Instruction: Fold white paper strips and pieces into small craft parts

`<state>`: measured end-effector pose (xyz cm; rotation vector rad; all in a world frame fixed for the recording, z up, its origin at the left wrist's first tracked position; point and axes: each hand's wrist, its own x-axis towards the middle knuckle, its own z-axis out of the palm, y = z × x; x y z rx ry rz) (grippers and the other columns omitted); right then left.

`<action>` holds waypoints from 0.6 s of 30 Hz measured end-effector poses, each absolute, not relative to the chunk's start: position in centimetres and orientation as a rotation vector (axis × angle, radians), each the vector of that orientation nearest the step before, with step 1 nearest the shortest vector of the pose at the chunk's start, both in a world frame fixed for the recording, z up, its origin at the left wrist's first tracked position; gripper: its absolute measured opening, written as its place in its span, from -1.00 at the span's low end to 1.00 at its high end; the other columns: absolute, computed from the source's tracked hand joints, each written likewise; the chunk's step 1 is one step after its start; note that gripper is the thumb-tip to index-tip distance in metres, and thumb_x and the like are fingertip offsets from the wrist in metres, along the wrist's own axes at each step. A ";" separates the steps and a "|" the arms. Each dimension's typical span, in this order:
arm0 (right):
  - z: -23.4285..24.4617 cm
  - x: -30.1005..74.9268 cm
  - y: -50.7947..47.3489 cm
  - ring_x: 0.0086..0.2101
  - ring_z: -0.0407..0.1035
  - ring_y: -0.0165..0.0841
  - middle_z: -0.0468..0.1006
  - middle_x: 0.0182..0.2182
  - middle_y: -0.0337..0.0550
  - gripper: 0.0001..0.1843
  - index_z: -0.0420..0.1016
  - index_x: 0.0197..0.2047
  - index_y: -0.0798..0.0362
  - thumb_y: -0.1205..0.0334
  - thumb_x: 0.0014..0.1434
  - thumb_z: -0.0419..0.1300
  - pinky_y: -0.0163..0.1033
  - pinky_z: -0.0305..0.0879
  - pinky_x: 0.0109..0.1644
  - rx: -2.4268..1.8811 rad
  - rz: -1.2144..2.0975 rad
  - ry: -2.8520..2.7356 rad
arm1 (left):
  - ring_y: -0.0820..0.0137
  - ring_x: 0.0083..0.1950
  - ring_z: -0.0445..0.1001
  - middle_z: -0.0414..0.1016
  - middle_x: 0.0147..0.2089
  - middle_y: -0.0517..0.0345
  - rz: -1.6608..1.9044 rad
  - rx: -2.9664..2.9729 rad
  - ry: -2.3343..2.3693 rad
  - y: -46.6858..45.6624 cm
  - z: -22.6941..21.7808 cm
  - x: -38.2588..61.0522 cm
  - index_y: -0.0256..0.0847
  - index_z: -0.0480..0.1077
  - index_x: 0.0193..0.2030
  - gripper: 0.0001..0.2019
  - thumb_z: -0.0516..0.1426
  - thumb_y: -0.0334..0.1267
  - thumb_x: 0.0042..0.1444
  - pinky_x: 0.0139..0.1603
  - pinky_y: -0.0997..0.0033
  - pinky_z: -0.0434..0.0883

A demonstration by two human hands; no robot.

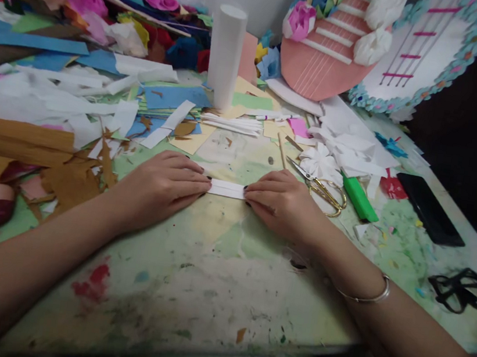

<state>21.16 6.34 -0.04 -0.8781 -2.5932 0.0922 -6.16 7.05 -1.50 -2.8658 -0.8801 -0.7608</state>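
Note:
A narrow white paper strip point(227, 189) lies flat on the table, with a crease or edge running along its length. My left hand point(167, 184) grips its left end, fingers pressed together over it. At the other end my right hand point(281, 202) pinches the strip in the same way. Both ends of the paper are hidden under the fingers. Just right of my right hand are gold-handled scissors point(326, 195), their blades pointing away to the left. A white paper flower point(320, 161) sits behind them, and a green tube-like object point(359, 199) lies beside them.
A white paper cylinder point(226, 57) stands at the back, near a stack of folded white strips point(232, 124). Brown crepe paper point(15, 140) and scraps crowd the left. A black phone point(430, 209) and a black hair clip-like object point(461, 290) lie right. Paper-decorated boards point(323, 72) lean behind.

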 end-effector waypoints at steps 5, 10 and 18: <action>0.3 20.8 6.0 -0.25 0.40 -0.29 0.64 -0.28 -0.07 -0.71 0.58 -0.34 0.09 0.34 0.30 0.04 -0.09 0.19 -0.07 -0.939 0.078 -2.620 | 0.24 -0.03 0.50 0.63 -0.11 0.08 -0.795 -2.882 -0.891 7.1 -1.2 -5.7 -0.17 0.57 -0.14 -0.81 0.12 -0.26 0.24 0.08 0.15 0.42; 0.3 20.8 6.2 -0.22 0.38 -0.26 0.59 -0.28 -0.03 -0.77 0.51 -0.30 0.10 0.35 0.26 0.02 -0.12 0.20 -0.11 -1.022 0.165 -2.593 | 0.26 -0.05 0.49 0.62 -0.11 0.06 -0.798 -2.930 -0.941 7.2 -1.2 -5.5 -0.17 0.56 -0.16 -0.79 0.08 -0.32 0.22 0.08 0.15 0.41; 0.0 20.9 6.8 -0.25 0.30 -0.33 0.45 -0.30 -0.07 -0.84 0.38 -0.30 0.08 0.42 0.19 -0.01 -0.22 0.22 -0.14 -1.042 0.432 -2.465 | 0.28 -0.10 0.50 0.61 -0.17 0.03 -0.953 -2.989 -1.165 7.6 -1.1 -5.3 -0.18 0.54 -0.24 -0.80 0.07 -0.26 0.21 -0.01 0.20 0.43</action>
